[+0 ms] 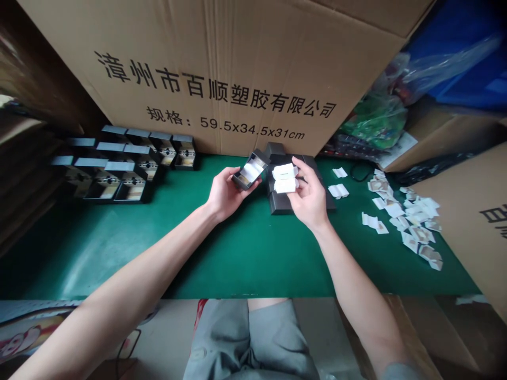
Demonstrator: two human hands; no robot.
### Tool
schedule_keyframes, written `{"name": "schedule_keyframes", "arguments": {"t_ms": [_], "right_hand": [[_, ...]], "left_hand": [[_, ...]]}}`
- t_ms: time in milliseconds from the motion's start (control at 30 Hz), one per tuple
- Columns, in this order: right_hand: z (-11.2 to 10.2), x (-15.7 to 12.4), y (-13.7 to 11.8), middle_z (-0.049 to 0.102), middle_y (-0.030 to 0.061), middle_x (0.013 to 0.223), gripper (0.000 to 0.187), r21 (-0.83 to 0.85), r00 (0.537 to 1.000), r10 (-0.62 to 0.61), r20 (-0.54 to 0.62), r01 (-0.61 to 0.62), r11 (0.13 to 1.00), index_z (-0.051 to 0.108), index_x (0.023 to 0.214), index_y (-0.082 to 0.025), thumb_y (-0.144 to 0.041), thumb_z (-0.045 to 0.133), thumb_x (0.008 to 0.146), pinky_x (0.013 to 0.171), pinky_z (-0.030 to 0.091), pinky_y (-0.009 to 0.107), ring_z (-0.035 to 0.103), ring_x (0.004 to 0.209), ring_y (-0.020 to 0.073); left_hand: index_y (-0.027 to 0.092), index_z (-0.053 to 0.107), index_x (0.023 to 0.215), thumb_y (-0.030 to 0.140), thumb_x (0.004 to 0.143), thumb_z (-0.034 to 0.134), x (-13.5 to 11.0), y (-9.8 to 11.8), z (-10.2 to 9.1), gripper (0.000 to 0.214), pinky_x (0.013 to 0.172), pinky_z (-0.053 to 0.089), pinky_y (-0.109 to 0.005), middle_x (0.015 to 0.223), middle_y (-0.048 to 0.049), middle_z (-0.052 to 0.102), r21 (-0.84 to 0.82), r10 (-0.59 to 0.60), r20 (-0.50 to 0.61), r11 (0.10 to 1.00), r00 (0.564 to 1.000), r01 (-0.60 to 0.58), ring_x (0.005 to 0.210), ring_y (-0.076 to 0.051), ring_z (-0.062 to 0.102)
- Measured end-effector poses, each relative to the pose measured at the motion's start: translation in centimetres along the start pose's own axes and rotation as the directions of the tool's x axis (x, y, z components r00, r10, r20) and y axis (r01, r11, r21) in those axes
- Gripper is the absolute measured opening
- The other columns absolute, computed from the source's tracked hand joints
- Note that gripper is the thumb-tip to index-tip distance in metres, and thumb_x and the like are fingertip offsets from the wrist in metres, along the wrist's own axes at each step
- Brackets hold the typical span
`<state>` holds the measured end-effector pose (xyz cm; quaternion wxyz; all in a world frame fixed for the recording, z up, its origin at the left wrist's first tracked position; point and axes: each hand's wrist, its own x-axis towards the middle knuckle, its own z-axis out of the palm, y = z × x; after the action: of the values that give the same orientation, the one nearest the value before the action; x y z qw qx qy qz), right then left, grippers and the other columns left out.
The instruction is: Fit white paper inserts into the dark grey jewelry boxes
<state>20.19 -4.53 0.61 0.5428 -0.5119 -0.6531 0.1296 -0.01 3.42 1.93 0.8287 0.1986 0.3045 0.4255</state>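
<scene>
My left hand grips a small open black box with a pale lining, tilted toward the right. My right hand pinches a folded white card insert just beside that box, fingers curled round it. Both hands hover over the green table, above a stack of flat black box pieces that lies under and behind them.
Several open black boxes stand in rows at the back left. Loose white folded cards lie scattered at the right. A big printed carton walls the back; another carton stands at the right, with plastic bags behind.
</scene>
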Motion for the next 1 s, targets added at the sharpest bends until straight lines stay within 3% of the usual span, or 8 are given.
{"name": "schedule_keyframes", "arguments": {"t_ms": [167, 433, 767, 1000], "right_hand": [[0.5, -0.4, 0.0, 0.066, 0.0122, 0.140, 0.051, 0.012, 1.000, -0.021, -0.008, 0.021, 1.000, 0.053, 0.148, -0.026, -0.028, 0.063, 0.098, 0.095, 0.066, 0.036, 0.076, 0.109, 0.0208], [1.1, -0.5, 0.7, 0.066, 0.0137, 0.139, 0.046, -0.022, 1.000, 0.004, -0.010, -0.004, 1.000, 0.050, 0.145, -0.026, -0.030, 0.059, 0.100, 0.093, 0.066, 0.036, 0.076, 0.111, 0.0212], [2.8, -1.4, -0.4, 0.075, 0.0113, 0.127, 0.046, -0.004, 1.000, 0.025, -0.011, -0.025, 1.000, 0.050, 0.137, -0.026, -0.027, 0.065, 0.093, 0.092, 0.064, 0.035, 0.077, 0.110, 0.0212], [2.7, -1.1, -1.4, 0.077, 0.0083, 0.124, 0.048, -0.166, 0.999, -0.033, 0.009, 0.034, 0.986, 0.059, 0.131, -0.024, -0.018, 0.063, 0.083, 0.090, 0.065, 0.035, 0.077, 0.100, 0.0199]], "left_hand": [[0.008, 0.070, 0.113, 0.025, 0.094, 0.059, -0.4, 0.0, 0.0, 0.028, 0.105, 0.061, -0.033, 0.125, -0.0184, 0.075, -0.002, -0.016, 0.084, 1.000, 0.996, 0.017, 0.115, -0.026, 0.075], [0.016, 0.075, 0.111, 0.024, 0.096, 0.060, -1.1, 0.0, -0.2, 0.022, 0.110, 0.058, -0.045, 0.123, -0.0130, 0.076, 0.083, 0.022, 0.253, 0.996, 0.967, -0.044, 0.118, -0.028, 0.073], [0.015, 0.076, 0.107, 0.019, 0.098, 0.060, -1.0, -0.3, -0.2, 0.019, 0.091, 0.059, -0.031, 0.106, -0.0084, 0.076, 0.116, 0.024, 0.241, 0.992, 0.970, -0.053, 0.091, -0.017, 0.072], [0.015, 0.075, 0.103, 0.014, 0.097, 0.063, -0.9, -0.6, -0.1, 0.015, 0.088, 0.057, -0.028, 0.097, -0.0061, 0.074, 0.118, 0.017, 0.251, 0.992, 0.968, -0.048, 0.086, -0.015, 0.070]]}}
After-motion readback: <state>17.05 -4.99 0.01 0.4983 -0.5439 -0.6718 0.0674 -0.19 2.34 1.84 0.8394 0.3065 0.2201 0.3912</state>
